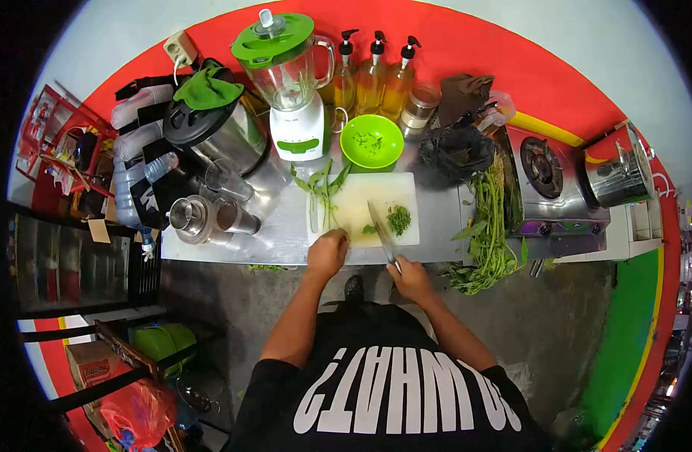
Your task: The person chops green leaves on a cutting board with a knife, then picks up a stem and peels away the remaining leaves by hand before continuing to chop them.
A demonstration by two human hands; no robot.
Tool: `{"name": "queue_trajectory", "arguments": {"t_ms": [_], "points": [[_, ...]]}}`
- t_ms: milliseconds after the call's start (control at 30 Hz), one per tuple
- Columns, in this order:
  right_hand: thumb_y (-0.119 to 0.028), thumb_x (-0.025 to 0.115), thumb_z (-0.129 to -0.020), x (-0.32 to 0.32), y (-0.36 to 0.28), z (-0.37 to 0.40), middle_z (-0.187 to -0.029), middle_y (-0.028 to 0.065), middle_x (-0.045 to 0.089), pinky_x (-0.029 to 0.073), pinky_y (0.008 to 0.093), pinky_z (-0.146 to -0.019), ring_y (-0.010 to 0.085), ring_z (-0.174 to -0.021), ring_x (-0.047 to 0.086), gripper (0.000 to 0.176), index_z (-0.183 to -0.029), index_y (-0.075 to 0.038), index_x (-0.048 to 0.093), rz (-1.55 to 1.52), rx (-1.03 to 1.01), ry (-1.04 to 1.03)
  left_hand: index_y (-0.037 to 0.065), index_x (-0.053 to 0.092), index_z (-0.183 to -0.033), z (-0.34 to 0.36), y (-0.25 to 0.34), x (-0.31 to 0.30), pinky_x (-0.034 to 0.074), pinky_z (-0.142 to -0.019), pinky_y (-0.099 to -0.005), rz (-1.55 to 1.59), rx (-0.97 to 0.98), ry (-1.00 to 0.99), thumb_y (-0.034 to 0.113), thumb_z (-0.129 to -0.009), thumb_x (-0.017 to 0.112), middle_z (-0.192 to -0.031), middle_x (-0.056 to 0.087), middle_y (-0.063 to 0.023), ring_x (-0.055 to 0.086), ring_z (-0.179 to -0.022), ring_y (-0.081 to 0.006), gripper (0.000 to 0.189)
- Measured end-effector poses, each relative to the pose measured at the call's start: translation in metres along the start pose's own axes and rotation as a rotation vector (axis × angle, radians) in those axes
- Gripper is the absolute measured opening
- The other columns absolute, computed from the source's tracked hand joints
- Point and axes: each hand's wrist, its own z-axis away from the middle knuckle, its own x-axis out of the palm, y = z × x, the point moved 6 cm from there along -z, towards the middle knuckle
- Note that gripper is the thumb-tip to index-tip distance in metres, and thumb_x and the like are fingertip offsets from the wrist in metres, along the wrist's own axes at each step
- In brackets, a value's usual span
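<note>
A knife (381,230) is in my right hand (411,279), its blade angled up and left over the white cutting board (361,192). Right of the blade lies a pile of chopped greens (398,220), with a smaller green bit (369,229) on its left. My left hand (328,253) rests at the board's lower left edge, fingers curled closed. Leafy green stems (325,192) lie on the board just above it, their lower ends close to the fingers. Whatever the left fingers hold is hidden.
Behind the board stand a lime green bowl (372,141) holding cut leaves, a blender (293,98) and pump bottles (372,79). To the right are a bundle of long greens (487,233) overhanging the counter edge, a black plastic bag (456,151) and a gas stove (545,169). Glass cups (229,215) stand left.
</note>
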Motion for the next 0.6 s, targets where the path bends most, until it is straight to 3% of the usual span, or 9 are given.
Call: {"name": "queue_trajectory", "arguments": {"t_ms": [33,67,167,200,267,600], "points": [[-0.034,0.060,-0.098,0.002,0.001,0.001,-0.076,0.0265,0.064,0.046,0.0552,-0.067,0.0485,-0.077,0.063,0.036,-0.094,0.001,0.058,0.000,0.002,-0.002,0.005,0.065,-0.106,0.000,-0.004,0.004,0.054,-0.075,-0.0471,-0.043,-0.013,-0.068,0.008,-0.088,0.065,-0.098,0.067,-0.0142,0.066,-0.092,-0.0339,0.018],[-0.034,0.060,-0.098,0.002,0.000,0.001,-0.076,0.0267,0.064,0.047,0.0559,-0.067,0.0490,-0.076,0.063,0.035,-0.095,0.001,0.058,0.015,-0.002,0.006,0.005,0.065,-0.106,0.001,-0.002,0.005,0.054,-0.075,-0.0471,-0.043,-0.013,-0.069,0.008,-0.088,0.065,-0.098,0.067,-0.0142,0.066,-0.092,-0.0339,0.018],[-0.033,0.059,-0.098,0.005,0.003,0.001,-0.076,0.0267,0.065,0.048,0.0572,-0.068,0.0502,-0.076,0.063,0.034,-0.096,0.001,0.058,0.035,-0.033,0.041,0.008,0.061,-0.120,0.001,0.010,0.008,0.047,-0.093,-0.0423,-0.263,0.090,0.054,0.010,-0.079,0.069,-0.127,0.058,-0.0125,0.054,-0.115,-0.0357,0.042],[-0.033,0.059,-0.099,0.003,0.000,0.002,-0.077,0.0266,0.065,0.049,0.0579,-0.069,0.0509,-0.076,0.063,0.034,-0.097,0.000,0.058,0.039,-0.061,0.067,0.008,0.061,-0.120,0.000,0.013,0.010,0.047,-0.093,-0.0423,-0.264,0.092,0.054,0.010,-0.079,0.069,-0.127,0.058,-0.0125,0.054,-0.115,-0.0357,0.042],[-0.033,0.058,-0.099,0.001,0.001,0.001,-0.077,0.0271,0.066,0.049,0.0585,-0.070,0.0515,-0.077,0.063,0.034,-0.098,0.000,0.058,0.053,-0.036,0.067,0.007,0.059,-0.125,0.004,0.031,0.013,0.045,-0.097,-0.0451,-0.207,0.278,0.114,0.009,-0.080,0.068,-0.125,0.059,-0.0137,0.053,-0.115,-0.0360,0.046],[-0.029,0.052,-0.102,0.014,-0.009,-0.020,-0.075,0.0302,0.065,0.050,0.0596,-0.069,0.0517,-0.075,0.064,0.033,-0.102,0.003,0.052,0.155,-0.031,0.082,0.010,0.052,-0.143,-0.005,0.029,0.031,0.040,-0.102,-0.0444,-0.296,0.471,-0.096,0.020,-0.091,0.061,-0.143,0.053,-0.0073,0.049,-0.126,-0.0291,0.053]]}}
